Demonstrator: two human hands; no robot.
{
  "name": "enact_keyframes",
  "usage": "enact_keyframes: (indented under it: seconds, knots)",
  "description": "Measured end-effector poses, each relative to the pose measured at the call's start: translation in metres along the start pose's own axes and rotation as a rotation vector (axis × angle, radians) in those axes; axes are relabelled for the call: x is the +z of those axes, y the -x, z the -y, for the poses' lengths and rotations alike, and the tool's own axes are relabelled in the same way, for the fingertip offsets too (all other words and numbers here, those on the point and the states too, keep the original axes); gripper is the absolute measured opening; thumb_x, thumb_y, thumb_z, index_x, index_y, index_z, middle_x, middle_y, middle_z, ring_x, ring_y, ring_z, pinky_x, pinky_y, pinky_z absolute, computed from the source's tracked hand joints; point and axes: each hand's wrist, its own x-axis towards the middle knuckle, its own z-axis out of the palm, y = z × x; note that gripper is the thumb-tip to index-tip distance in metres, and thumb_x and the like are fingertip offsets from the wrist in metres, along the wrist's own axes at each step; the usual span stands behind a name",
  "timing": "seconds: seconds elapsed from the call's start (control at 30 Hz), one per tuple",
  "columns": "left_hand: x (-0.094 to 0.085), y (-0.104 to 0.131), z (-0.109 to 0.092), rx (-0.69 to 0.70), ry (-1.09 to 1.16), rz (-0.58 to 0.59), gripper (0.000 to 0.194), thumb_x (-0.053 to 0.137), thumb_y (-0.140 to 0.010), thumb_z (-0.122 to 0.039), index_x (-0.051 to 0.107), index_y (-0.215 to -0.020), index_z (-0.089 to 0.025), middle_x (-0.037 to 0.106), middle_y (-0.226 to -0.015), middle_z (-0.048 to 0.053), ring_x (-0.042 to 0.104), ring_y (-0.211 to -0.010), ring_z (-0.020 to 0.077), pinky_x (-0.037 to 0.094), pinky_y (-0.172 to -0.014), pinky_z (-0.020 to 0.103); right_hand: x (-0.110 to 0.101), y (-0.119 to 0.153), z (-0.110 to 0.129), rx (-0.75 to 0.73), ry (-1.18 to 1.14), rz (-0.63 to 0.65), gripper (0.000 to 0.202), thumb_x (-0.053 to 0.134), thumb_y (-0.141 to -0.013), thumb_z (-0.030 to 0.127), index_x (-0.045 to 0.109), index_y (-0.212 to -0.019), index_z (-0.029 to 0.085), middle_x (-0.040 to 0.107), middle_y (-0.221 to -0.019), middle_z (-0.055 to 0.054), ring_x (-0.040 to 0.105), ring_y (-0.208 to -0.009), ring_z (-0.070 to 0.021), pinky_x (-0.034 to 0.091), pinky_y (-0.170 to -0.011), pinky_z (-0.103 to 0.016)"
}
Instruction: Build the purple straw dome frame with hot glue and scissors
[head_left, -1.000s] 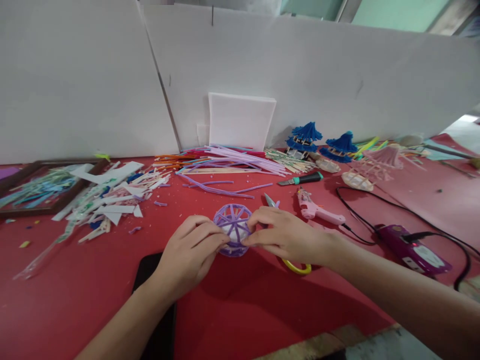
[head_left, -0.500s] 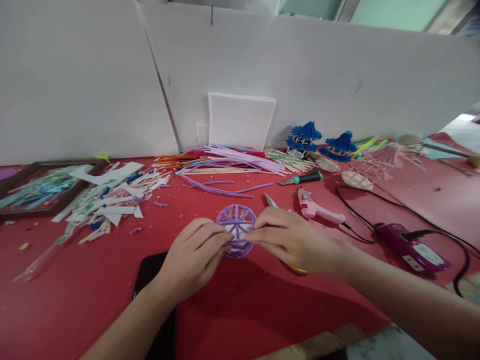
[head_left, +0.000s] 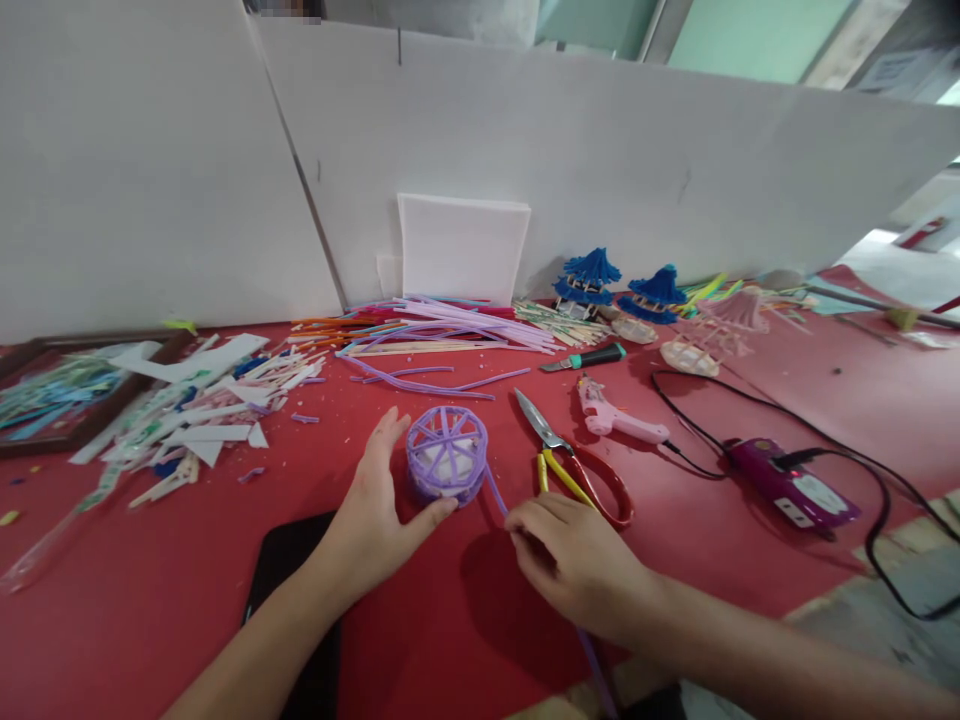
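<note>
A round, drum-shaped purple frame (head_left: 448, 455) with wheel-like spokes and a whitish inside sits on the red table. Around its left side curves my left hand (head_left: 379, 500), fingers stretched and thumb apart, the thumb tip at the frame's near edge. My right hand (head_left: 574, 560) is closed, pinching a purple pipe cleaner (head_left: 495, 490). That strip runs from the frame's right side to my fingertips and shows again below the hand, towards the table edge. Just beyond my right hand lie scissors (head_left: 551, 437) with red and yellow handles, blades spread.
At right are a pink glue gun (head_left: 619, 420), a purple power strip (head_left: 795, 485) with black cords and a utility knife (head_left: 585, 358). Pipe cleaners (head_left: 457, 325) lie behind, near blue roof-like models (head_left: 592, 280). Scraps (head_left: 217, 400) and a black phone (head_left: 296, 560) are left.
My left hand has spread its fingers around the frame. My right hand has drawn away from it, right and towards me, with the purple pipe cleaner, uncovering the scissors. The view has shifted slightly.
</note>
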Motion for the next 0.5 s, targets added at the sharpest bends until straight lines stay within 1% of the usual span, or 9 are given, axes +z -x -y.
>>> enact_keyframes:
  seconds: [0.07, 0.1, 0.17, 0.2, 0.27, 0.33, 0.37, 0.43, 0.5]
  knots:
    - [0.005, -0.002, 0.004, -0.120, 0.133, 0.036, 0.093, 0.070, -0.075, -0.042, 0.013, -0.145, -0.020, 0.045, -0.140, 0.020, 0.049, -0.127, 0.0348, 0.044, -0.101, 0.054, 0.000, -0.001, 0.001, 0.001, 0.035, 0.009, 0.018, 0.048, -0.081, 0.007, 0.059, -0.081, 0.022, 0.068, -0.077, -0.005, 0.063, -0.072, -0.0214, 0.050, -0.064, -0.032]
    - [0.006, -0.003, 0.005, -0.153, 0.170, 0.042, 0.092, 0.070, -0.074, -0.041, 0.014, -0.144, -0.021, 0.048, -0.136, 0.019, 0.053, -0.124, 0.0335, 0.046, -0.100, 0.052, -0.001, -0.003, 0.001, 0.004, 0.047, 0.008, 0.019, 0.048, -0.081, 0.006, 0.060, -0.082, 0.022, 0.068, -0.077, -0.005, 0.064, -0.073, -0.0220, 0.050, -0.065, -0.033]
    - [0.008, -0.005, 0.006, -0.175, 0.201, 0.027, 0.090, 0.072, -0.073, -0.040, 0.018, -0.142, -0.020, 0.051, -0.132, 0.017, 0.056, -0.120, 0.0322, 0.046, -0.100, 0.051, -0.007, -0.008, -0.001, 0.047, 0.056, -0.024, 0.023, 0.048, -0.081, 0.006, 0.060, -0.092, 0.021, 0.069, -0.078, -0.005, 0.065, -0.073, -0.0222, 0.052, -0.065, -0.033]
    - [0.008, -0.005, 0.006, -0.175, 0.204, 0.016, 0.089, 0.072, -0.072, -0.040, 0.020, -0.141, -0.020, 0.051, -0.132, 0.017, 0.056, -0.120, 0.0320, 0.046, -0.100, 0.051, -0.011, -0.011, -0.003, 0.077, 0.058, -0.073, 0.025, 0.047, -0.082, 0.007, 0.060, -0.099, 0.020, 0.069, -0.078, -0.006, 0.066, -0.072, -0.0220, 0.052, -0.065, -0.033]
    - [0.008, -0.004, 0.006, -0.174, 0.204, 0.001, 0.087, 0.072, -0.071, -0.040, 0.022, -0.139, -0.019, 0.050, -0.132, 0.017, 0.056, -0.120, 0.0313, 0.046, -0.100, 0.051, -0.024, -0.020, -0.008, 0.117, 0.087, -0.221, 0.028, 0.045, -0.086, 0.011, 0.057, -0.111, 0.017, 0.069, -0.081, -0.007, 0.067, -0.072, -0.0217, 0.053, -0.065, -0.033]
    - [0.008, -0.003, 0.005, -0.162, 0.189, -0.007, 0.084, 0.072, -0.071, -0.040, 0.024, -0.137, -0.020, 0.048, -0.134, 0.017, 0.056, -0.119, 0.0306, 0.047, -0.099, 0.050, -0.042, -0.030, -0.011, 0.082, 0.157, -0.372, 0.026, 0.044, -0.090, 0.016, 0.058, -0.113, 0.015, 0.070, -0.086, -0.009, 0.067, -0.077, -0.0219, 0.053, -0.068, -0.033]
    - [0.008, -0.002, 0.005, -0.148, 0.173, -0.010, 0.082, 0.072, -0.072, -0.040, 0.025, -0.136, -0.020, 0.048, -0.133, 0.016, 0.056, -0.119, 0.0304, 0.047, -0.098, 0.050, -0.051, -0.035, -0.012, 0.038, 0.184, -0.398, 0.025, 0.044, -0.092, 0.017, 0.059, -0.112, 0.017, 0.070, -0.089, -0.009, 0.067, -0.079, -0.0213, 0.052, -0.070, -0.032]
    - [0.007, -0.001, 0.004, -0.119, 0.139, -0.022, 0.080, 0.073, -0.072, -0.044, 0.028, -0.134, -0.021, 0.049, -0.132, 0.015, 0.057, -0.117, 0.0299, 0.049, -0.095, 0.048, -0.067, -0.045, -0.009, -0.079, 0.198, -0.348, 0.026, 0.042, -0.093, 0.015, 0.063, -0.109, 0.018, 0.069, -0.089, -0.007, 0.065, -0.080, -0.0190, 0.051, -0.071, -0.030]
    - [0.005, 0.000, 0.003, -0.112, 0.104, -0.042, 0.077, 0.073, -0.072, -0.049, 0.032, -0.131, -0.021, 0.050, -0.128, 0.014, 0.062, -0.107, 0.0279, 0.053, -0.089, 0.045, -0.075, -0.052, -0.004, -0.173, 0.236, -0.231, 0.028, 0.041, -0.093, 0.012, 0.066, -0.105, 0.018, 0.067, -0.089, -0.007, 0.064, -0.080, -0.0184, 0.051, -0.072, -0.030]
